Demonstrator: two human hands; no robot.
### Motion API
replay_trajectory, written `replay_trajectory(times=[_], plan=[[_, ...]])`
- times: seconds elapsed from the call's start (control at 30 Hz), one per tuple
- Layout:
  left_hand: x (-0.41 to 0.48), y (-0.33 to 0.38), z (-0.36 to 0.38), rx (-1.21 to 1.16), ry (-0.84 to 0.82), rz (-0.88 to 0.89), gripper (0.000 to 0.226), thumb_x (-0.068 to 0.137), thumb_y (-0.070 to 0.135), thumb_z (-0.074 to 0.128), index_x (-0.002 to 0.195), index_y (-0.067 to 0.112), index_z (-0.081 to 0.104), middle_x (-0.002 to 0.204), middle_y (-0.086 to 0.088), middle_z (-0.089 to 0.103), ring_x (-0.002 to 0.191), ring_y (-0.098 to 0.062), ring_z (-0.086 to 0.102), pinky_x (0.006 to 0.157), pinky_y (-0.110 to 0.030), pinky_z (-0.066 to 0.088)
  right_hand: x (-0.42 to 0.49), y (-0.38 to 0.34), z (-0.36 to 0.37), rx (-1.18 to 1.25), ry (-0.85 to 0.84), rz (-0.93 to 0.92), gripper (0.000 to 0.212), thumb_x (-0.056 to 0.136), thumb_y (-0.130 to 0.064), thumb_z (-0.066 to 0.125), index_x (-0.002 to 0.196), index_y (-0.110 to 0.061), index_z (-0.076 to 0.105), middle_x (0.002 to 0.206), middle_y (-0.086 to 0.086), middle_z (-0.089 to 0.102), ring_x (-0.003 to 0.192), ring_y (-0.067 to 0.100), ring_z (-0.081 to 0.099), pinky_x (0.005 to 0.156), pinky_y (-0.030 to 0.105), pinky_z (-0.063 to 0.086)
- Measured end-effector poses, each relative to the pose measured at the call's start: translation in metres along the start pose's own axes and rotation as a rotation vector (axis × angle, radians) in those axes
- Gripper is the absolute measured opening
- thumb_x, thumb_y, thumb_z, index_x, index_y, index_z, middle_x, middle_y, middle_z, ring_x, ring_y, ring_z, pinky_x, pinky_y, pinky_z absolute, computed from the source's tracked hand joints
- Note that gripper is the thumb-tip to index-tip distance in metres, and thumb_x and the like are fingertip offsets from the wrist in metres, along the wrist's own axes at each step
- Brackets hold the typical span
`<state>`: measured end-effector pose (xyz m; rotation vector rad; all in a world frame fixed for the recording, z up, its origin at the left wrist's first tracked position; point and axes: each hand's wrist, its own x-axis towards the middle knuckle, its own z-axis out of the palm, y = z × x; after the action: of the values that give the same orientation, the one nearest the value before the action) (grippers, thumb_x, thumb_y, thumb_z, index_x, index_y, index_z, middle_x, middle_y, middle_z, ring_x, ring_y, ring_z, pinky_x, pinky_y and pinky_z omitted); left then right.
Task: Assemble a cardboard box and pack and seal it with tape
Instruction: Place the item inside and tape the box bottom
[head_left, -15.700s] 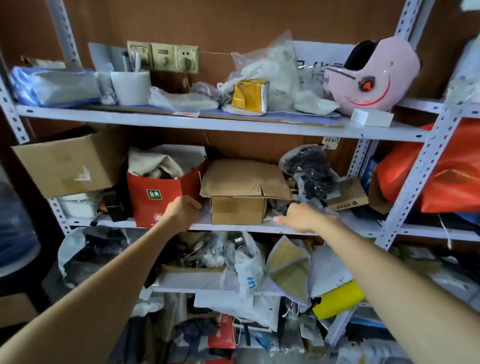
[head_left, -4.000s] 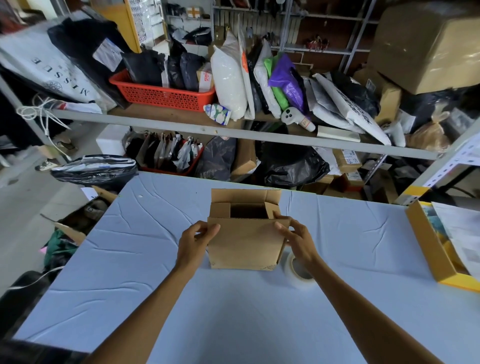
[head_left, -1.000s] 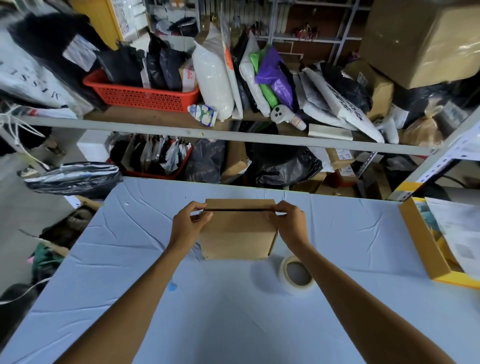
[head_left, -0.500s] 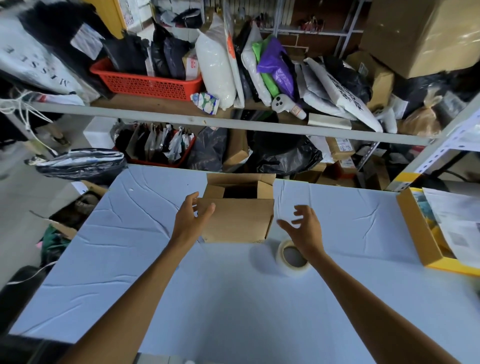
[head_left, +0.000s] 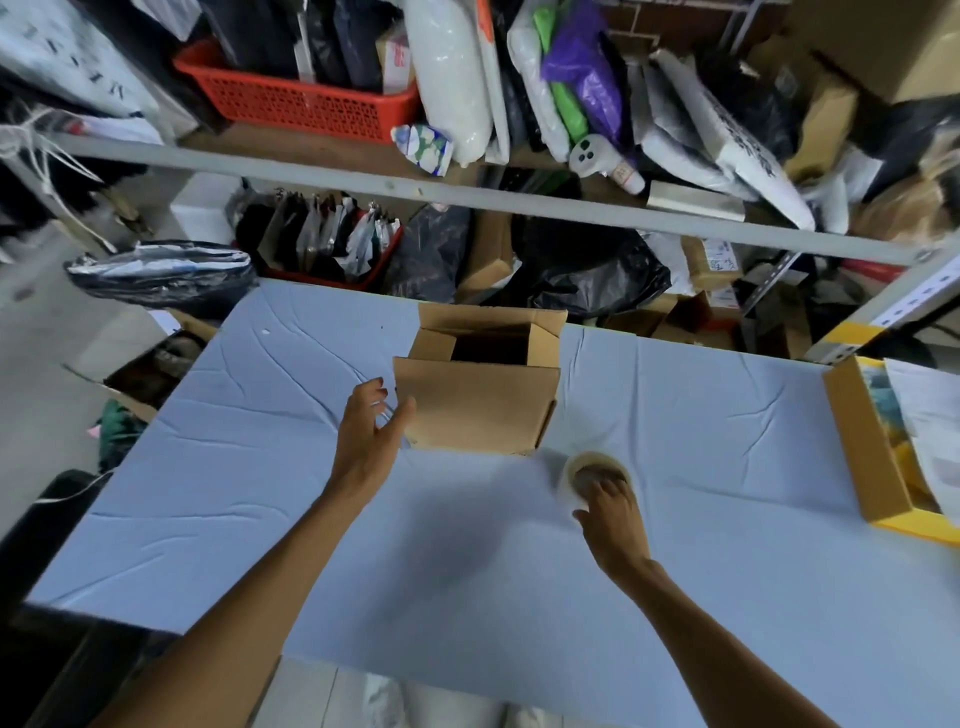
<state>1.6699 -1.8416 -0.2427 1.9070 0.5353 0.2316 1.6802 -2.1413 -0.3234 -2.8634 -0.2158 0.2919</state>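
A small brown cardboard box (head_left: 478, 410) stands on the light blue table (head_left: 457, 571) near its far edge. Its top flaps are open and the near flap leans toward me. My left hand (head_left: 371, 436) hovers with spread fingers just left of that flap, apart from it or barely touching. A roll of clear tape (head_left: 570, 464) lies flat on the table at the box's front right corner. My right hand (head_left: 613, 514) comes down on the roll, fingers curled over its hole and rim; the hand and roll are blurred.
A cardboard tray with yellow edges (head_left: 865, 452) holding papers sits at the table's right edge. Behind the table runs a grey shelf rail (head_left: 467, 195) crowded with bags, parcels and a red basket (head_left: 296, 104). An open carton (head_left: 150, 374) sits on the floor at left.
Both hands let go of the box flaps, which sprang open. My right hand dropped from above the tape roll onto it. My left hand stays beside the box.
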Motion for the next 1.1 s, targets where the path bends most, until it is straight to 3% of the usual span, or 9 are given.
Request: replay_trajectory(times=[0.1,0.27,0.37,0.43,0.57,0.63,0.7,0.83,1.1], plan=[[0.005,0.015,-0.002,0.031,0.016,0.081,0.046,0.09,0.038,0.057,0.128,0.016,0.046,0.131,-0.005,0.05,0.119,-0.019,0.047,0.09,-0.028,0.039,0.009,-0.006,-0.042,0.09,0.141,0.009,0.036,0.084,-0.012,0.064,0.119,-0.002,0.061,0.119,0.02,0.062,0.113,0.039,0.05,0.093,0.039,0.037],[0.016,0.07,-0.002,0.018,0.057,0.306,0.03,0.092,0.022,0.056,0.121,0.013,0.054,0.125,-0.004,0.053,0.117,-0.02,0.047,0.094,-0.029,0.044,0.03,-0.013,-0.145,0.213,0.37,-0.02,0.018,0.079,0.001,0.063,0.097,0.002,0.065,0.09,0.022,0.064,0.087,0.04,0.053,0.065,0.033,0.032],[0.017,0.103,0.005,-0.034,-0.064,0.422,0.021,0.094,0.017,0.055,0.113,0.011,0.06,0.111,0.001,0.063,0.105,-0.014,0.059,0.082,-0.008,0.045,0.029,-0.026,-0.192,0.304,0.408,-0.112,0.029,0.08,0.0,0.064,0.108,-0.005,0.067,0.1,0.012,0.068,0.091,0.035,0.058,0.068,0.029,0.036],[0.017,0.12,0.012,-0.026,-0.158,0.494,0.022,0.095,0.017,0.055,0.115,0.013,0.06,0.114,0.002,0.064,0.105,-0.009,0.06,0.084,-0.007,0.044,0.022,-0.038,-0.217,0.422,0.359,-0.208,0.016,0.08,0.002,0.065,0.094,-0.006,0.068,0.091,0.009,0.069,0.086,0.029,0.063,0.067,0.033,0.042],[0.021,0.146,0.019,-0.186,-0.443,0.286,0.034,0.098,0.025,0.048,0.132,0.024,0.048,0.131,0.003,0.054,0.117,-0.011,0.055,0.099,-0.024,0.044,0.002,-0.069,-0.24,0.549,0.247,-0.451,0.016,0.08,0.01,0.062,0.085,-0.004,0.067,0.083,0.004,0.069,0.08,0.011,0.063,0.074,0.028,0.049],[0.023,0.153,0.016,-0.407,-0.531,0.091,0.033,0.1,0.016,0.043,0.132,0.018,0.046,0.127,-0.021,0.059,0.111,-0.034,0.059,0.098,-0.041,0.047,-0.004,-0.083,-0.242,0.622,0.18,-0.5,0.02,0.082,0.012,0.059,0.087,-0.005,0.068,0.084,0.004,0.069,0.082,0.011,0.065,0.078,0.022,0.05],[0.025,0.148,0.008,-0.509,-0.539,0.077,0.03,0.1,0.016,0.039,0.126,0.01,0.055,0.117,-0.029,0.054,0.106,-0.042,0.054,0.093,-0.044,0.044,-0.006,-0.093,-0.243,0.652,0.16,-0.525,0.023,0.082,0.013,0.058,0.085,-0.008,0.067,0.083,0.001,0.069,0.08,0.008,0.064,0.078,0.017,0.049],[0.02,0.14,-0.011,-0.578,-0.514,0.074,0.039,0.09,0.047,0.046,0.091,0.021,0.076,0.094,-0.002,0.075,0.092,-0.017,0.07,0.076,-0.025,0.057,-0.004,-0.102,-0.24,0.688,0.147,-0.531,0.022,0.084,0.012,0.058,0.086,-0.008,0.067,0.083,0.001,0.069,0.081,0.009,0.064,0.08,0.024,0.051],[0.008,0.145,-0.025,-0.366,-0.431,0.165,0.052,0.078,0.064,0.056,0.093,0.017,0.073,0.089,0.0,0.075,0.087,-0.013,0.071,0.073,-0.026,0.058,-0.006,-0.109,-0.233,0.604,0.158,-0.536,0.025,0.082,0.009,0.062,0.085,-0.017,0.064,0.084,-0.005,0.065,0.084,0.009,0.062,0.083,0.023,0.049]])
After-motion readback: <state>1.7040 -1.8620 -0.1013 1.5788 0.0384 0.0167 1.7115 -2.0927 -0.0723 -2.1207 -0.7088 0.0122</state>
